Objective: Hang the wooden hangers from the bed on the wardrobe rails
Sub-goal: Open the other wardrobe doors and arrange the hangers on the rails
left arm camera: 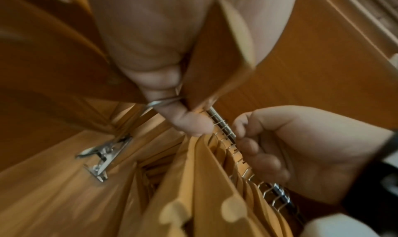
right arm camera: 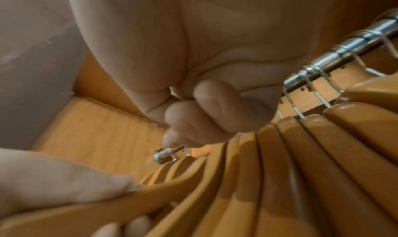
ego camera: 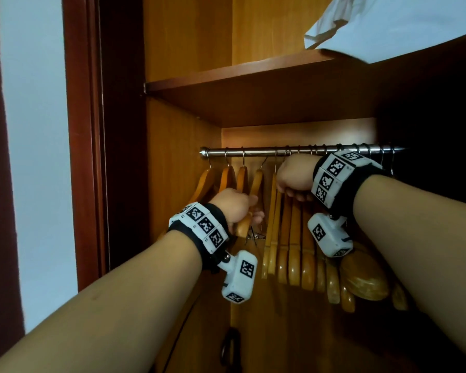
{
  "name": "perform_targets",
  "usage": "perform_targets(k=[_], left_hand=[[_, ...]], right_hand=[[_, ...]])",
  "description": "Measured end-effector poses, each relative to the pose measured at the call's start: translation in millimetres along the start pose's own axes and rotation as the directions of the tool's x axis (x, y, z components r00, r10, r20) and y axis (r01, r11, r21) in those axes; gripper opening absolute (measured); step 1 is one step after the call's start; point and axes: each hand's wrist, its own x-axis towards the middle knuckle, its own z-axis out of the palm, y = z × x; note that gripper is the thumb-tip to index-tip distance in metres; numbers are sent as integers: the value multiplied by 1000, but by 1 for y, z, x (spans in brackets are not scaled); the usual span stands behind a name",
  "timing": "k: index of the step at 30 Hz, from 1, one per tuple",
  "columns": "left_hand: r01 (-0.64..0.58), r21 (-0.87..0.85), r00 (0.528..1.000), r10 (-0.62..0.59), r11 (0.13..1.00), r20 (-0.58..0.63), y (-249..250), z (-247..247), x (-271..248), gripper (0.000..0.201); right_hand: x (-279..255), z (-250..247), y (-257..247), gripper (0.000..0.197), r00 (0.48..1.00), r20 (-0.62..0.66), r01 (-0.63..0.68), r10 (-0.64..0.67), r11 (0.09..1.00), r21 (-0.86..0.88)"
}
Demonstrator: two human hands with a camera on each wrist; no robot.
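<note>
Wooden hanger (ego camera: 244,224) gripped by left hand (ego camera: 233,208), right hand (ego camera: 296,172) fisted at rail (ego camera: 253,151), metal clips (left arm camera: 101,157) only in left-wrist view.

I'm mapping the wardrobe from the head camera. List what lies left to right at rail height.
White wall → dark wardrobe door frame → rail's end knob → loosely spaced wooden hangers → right hand under the rail → wrist marker band.
</note>
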Motion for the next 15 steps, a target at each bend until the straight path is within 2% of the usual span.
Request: perform_targets(k=[5, 6, 9, 11, 15], left_hand=[[-9, 46, 1000, 10, 999, -21, -5, 2, -2, 26], [-15, 54, 1000, 16, 998, -18, -7, 2, -4, 24], [2, 83, 1000, -1, 997, -10, -15, 1, -11, 19], [38, 86, 999, -37, 996, -9, -23, 1, -20, 16], [78, 92, 996, -73, 993, -50, -46, 0, -41, 18]], right_hand=[[-10, 10, -8, 13, 997, 22, 74, -73, 996, -45], [-11, 12, -9, 12, 996, 58, 74, -71, 996, -54], [-25, 16, -15, 15, 959, 281, 14, -21, 1000, 26], [-33, 22, -18, 13, 968, 252, 23, -19, 1000, -16], [-49, 41, -19, 26, 966, 251, 74, -57, 996, -57]])
